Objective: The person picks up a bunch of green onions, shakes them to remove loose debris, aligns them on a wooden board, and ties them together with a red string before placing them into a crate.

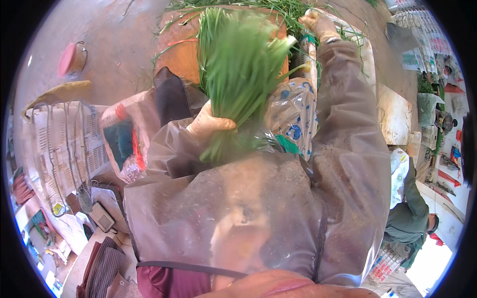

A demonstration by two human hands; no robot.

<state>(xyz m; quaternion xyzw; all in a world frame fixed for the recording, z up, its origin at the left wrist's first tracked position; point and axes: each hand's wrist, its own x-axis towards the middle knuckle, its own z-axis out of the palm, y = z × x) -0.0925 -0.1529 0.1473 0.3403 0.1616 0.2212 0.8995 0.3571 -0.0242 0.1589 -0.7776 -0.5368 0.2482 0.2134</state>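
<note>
A thick bunch of long green leaves (238, 74), thin and blade-like, is held upright in front of the chest, its upper part blurred. The left hand (211, 123), in a pale thin glove, is closed tightly around the bunch near its lower end, with the cut stems sticking out below the fist. The right hand (318, 22), also gloved, is stretched far forward to the edge of a pale crate (365, 49); its fingers appear curled, but whether anything is gripped cannot be told.

Loose green leaves of the same kind are strewn over an orange-brown board (181, 52) just beyond the bunch, and along the crate's rim. A clear plastic bag with blue markings (293, 111) is seen beside the bunch, crumpled and glossy; its contents cannot be made out.

To the left, white slatted plastic crates (64, 144) are stacked, and a printed woven sack (121, 139) is propped against them. A pink round lid (69, 58) lies on the reddish floor (119, 35).

The torso and both arms are covered by a translucent, dusty plastic coat (258, 208). A second person in green clothing (410, 213) is seen at the lower right.
</note>
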